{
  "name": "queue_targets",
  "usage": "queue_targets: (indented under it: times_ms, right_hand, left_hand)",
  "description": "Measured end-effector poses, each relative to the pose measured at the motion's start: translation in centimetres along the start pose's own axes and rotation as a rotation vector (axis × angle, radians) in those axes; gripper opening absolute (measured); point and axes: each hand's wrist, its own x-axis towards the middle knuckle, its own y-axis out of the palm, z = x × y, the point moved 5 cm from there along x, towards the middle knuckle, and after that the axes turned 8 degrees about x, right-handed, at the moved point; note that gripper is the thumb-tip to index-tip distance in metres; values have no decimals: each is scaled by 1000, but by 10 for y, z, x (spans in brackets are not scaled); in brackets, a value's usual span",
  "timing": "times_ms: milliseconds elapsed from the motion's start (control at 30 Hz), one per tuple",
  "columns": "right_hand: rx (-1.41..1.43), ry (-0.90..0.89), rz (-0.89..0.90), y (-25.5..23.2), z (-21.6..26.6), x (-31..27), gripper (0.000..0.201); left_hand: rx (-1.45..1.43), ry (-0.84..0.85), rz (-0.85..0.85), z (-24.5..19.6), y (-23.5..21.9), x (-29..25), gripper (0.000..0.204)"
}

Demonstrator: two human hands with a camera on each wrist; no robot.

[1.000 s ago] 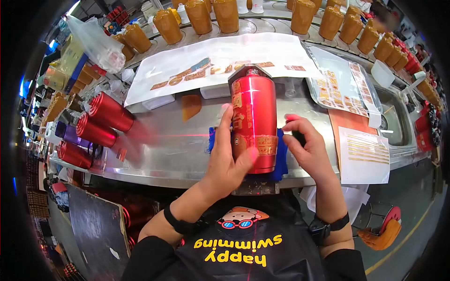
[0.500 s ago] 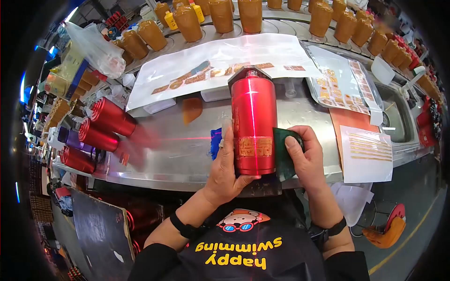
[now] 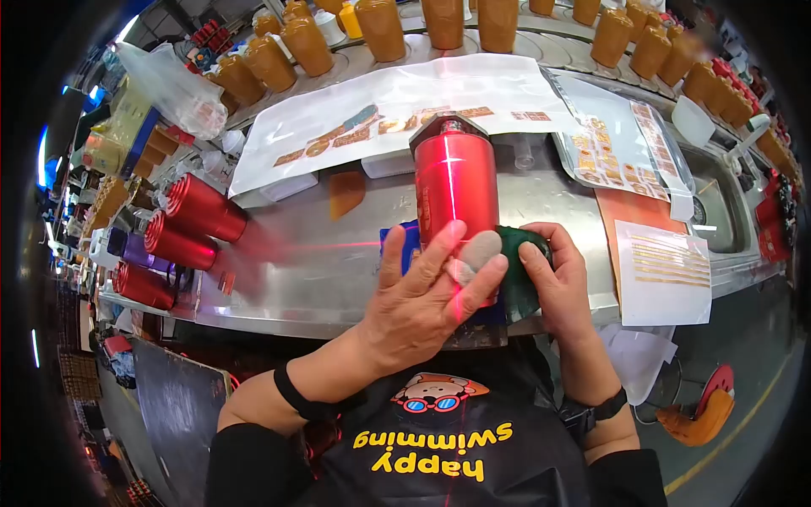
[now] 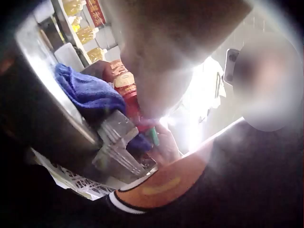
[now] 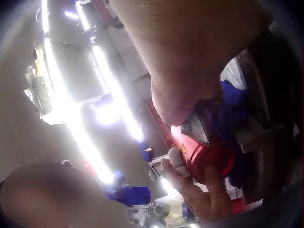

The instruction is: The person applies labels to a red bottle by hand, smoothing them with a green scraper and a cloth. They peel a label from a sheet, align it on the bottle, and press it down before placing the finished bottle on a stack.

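A red bottle [image 3: 457,186] with a dark angular collar lies over a blue cloth [image 3: 397,245] in the head view. Across its lower part the left hand [image 3: 414,308] lies with fingers spread and straight, two fingertips covered in pale caps. The right hand [image 3: 557,275] pinches a dark green sheet [image 3: 518,275] between thumb and fingers, against the bottle's right side. In the right wrist view, the bottle's round red base [image 5: 221,161] shows beside the left hand's fingers. The left wrist view shows the blue cloth [image 4: 88,90] beside the red bottle [image 4: 133,102].
Several red bottles [image 3: 203,209] lie at the left of the metal table [image 3: 321,291]. Behind are a white sheet [image 3: 287,118] with gold decals and a row of brown bottles [image 3: 380,29]. At right are a decal tray [image 3: 583,101], a striped sheet [image 3: 663,296] and a sink [image 3: 718,203].
The left hand has moved from the bottle's left side to across its lower front, fingers spreading. The right hand has picked up the green sheet. The bottle has been turned, and its gold lettering faces away.
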Motion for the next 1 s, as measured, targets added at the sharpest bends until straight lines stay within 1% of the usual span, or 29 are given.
queue_targets:
  times_ms: [67,100,167,200,267,333,400,500,533,633,667,767,867,1000]
  right_hand:
    - [-27,29,26,2,9,0,25]
    - [-41,42,36,2,12,-1,25]
    - [-124,-15,33,-2,18,0,25]
    - [-164,-41,30,-3,19,0,25]
    - [-85,-13,33,-1,24,-2,25]
    - [-24,10,37,2,24,-4,26]
    - [23,15,44,7,22,-4,26]
    - [19,45,48,8,16,-4,26]
    - [23,47,42,10,16,-4,26]
    - [15,74,31,9,10,-4,24]
    - [20,77,33,10,10,-4,24]
    - [42,79,31,11,8,-3,22]
    - [52,81,27,12,7,-4,21]
    - [45,93,23,12,6,-4,20]
  left_hand:
    - [-51,61,-4,-1,1,4,47]
    - [-104,37,-25,0,2,1,49]
    - [-210,-9,-69,3,5,-6,56]
    - [-360,-119,-91,9,4,-10,62]
    - [-657,-342,-131,22,6,-17,74]
    - [-973,-564,-131,28,22,-22,83]
    - [-1071,-619,-141,33,34,-16,92]
    - [-843,-671,-62,24,37,-7,94]
    - [-877,-722,-53,24,39,-5,93]
    - [-1029,-769,-84,26,53,-11,91]
    - [-1065,-750,-111,26,53,-11,88]
    - [-1221,-798,-108,26,55,-13,85]
    - [-1242,-790,-111,29,55,-15,78]
    - [-1442,-801,-152,32,55,-17,66]
